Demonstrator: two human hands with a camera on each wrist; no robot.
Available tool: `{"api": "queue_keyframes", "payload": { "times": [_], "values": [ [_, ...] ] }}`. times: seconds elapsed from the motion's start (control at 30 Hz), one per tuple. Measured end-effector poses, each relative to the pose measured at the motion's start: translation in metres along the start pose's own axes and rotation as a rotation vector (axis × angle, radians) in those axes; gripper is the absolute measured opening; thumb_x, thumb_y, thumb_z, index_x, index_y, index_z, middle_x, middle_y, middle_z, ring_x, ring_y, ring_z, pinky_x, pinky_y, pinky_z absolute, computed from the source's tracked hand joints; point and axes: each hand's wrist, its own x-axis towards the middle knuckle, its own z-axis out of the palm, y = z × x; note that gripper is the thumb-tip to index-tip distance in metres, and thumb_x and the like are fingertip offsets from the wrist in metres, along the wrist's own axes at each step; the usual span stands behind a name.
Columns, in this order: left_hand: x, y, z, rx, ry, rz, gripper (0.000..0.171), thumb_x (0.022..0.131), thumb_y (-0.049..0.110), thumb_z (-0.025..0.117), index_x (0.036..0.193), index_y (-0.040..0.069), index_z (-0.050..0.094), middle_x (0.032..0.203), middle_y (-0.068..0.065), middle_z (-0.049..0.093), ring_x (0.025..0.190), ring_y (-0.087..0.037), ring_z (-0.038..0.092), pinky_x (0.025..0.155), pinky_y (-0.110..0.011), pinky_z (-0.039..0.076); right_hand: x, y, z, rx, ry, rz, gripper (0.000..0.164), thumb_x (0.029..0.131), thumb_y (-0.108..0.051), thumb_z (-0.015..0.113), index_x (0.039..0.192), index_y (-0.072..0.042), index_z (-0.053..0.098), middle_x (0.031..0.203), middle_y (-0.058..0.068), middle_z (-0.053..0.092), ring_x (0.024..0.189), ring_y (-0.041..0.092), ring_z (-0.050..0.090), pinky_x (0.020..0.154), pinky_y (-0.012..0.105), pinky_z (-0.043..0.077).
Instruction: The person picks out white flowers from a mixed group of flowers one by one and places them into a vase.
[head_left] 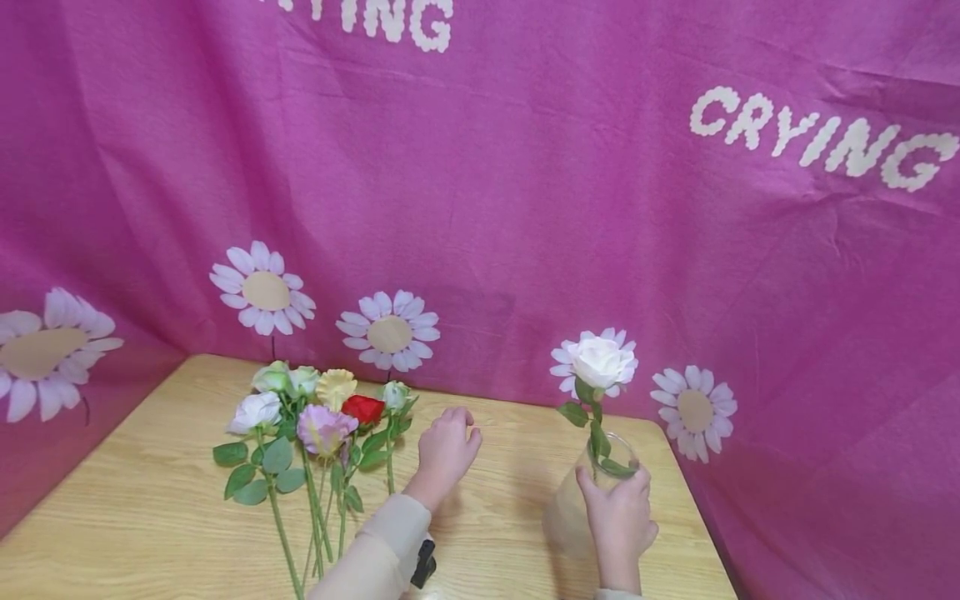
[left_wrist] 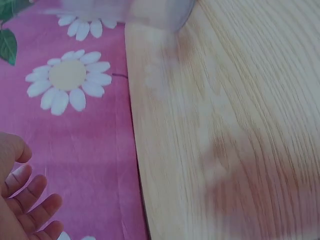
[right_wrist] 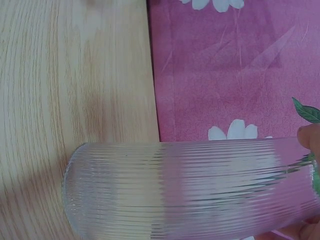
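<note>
My right hand grips a clear ribbed glass vase near its rim, thumb on the near side. A single white rose stands in the vase, its bloom and leaves above the rim and its stem showing through the ribbed wall. My left hand hovers over the middle of the table with nothing in it. Its fingers are loosely bent and apart in the left wrist view. Just left of it lie several cut flowers, among them a red rose and a green-white bud.
The wooden table ends at a magenta cloth backdrop printed with daisies and letters. Farther left on the table lie a purple flower, a yellow flower and a white flower, stems toward me. A black strap piece shows at my left wrist.
</note>
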Motion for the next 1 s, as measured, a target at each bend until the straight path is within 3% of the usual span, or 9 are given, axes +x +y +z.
{"api": "queue_keyframes", "payload": {
  "times": [0.3, 0.63, 1.0],
  "values": [
    [0.001, -0.028, -0.012, 0.023, 0.036, -0.016, 0.01, 0.076, 0.016, 0.064, 0.077, 0.009, 0.057, 0.073, -0.002, 0.057, 0.059, -0.02, 0.056, 0.043, -0.031, 0.04, -0.001, 0.002, 0.001, 0.01, 0.012, -0.022, 0.084, 0.072, -0.044, 0.067, 0.126, 0.007, 0.028, 0.116, 0.029, 0.045, 0.098, 0.049, 0.048, 0.076, 0.06, 0.031],
    [0.002, -0.061, -0.028, 0.021, 0.005, -0.178, 0.016, 0.076, 0.021, 0.062, 0.082, 0.007, 0.057, 0.072, -0.005, 0.056, 0.057, -0.025, 0.057, 0.041, -0.035, 0.038, -0.001, 0.002, 0.001, 0.013, 0.017, -0.02, 0.084, 0.072, -0.044, 0.067, 0.126, 0.007, 0.029, 0.116, 0.031, 0.045, 0.098, 0.048, 0.049, 0.076, 0.059, 0.032],
    [0.0, -0.093, -0.043, 0.076, -0.014, -0.226, 0.024, 0.077, 0.022, 0.063, 0.088, 0.002, 0.056, 0.077, -0.011, 0.057, 0.067, -0.032, 0.058, 0.054, -0.045, 0.043, -0.001, 0.0, 0.001, 0.011, 0.028, -0.016, 0.083, 0.071, -0.044, 0.067, 0.125, 0.006, 0.03, 0.115, 0.031, 0.046, 0.097, 0.048, 0.049, 0.075, 0.059, 0.032]
  ]
}}
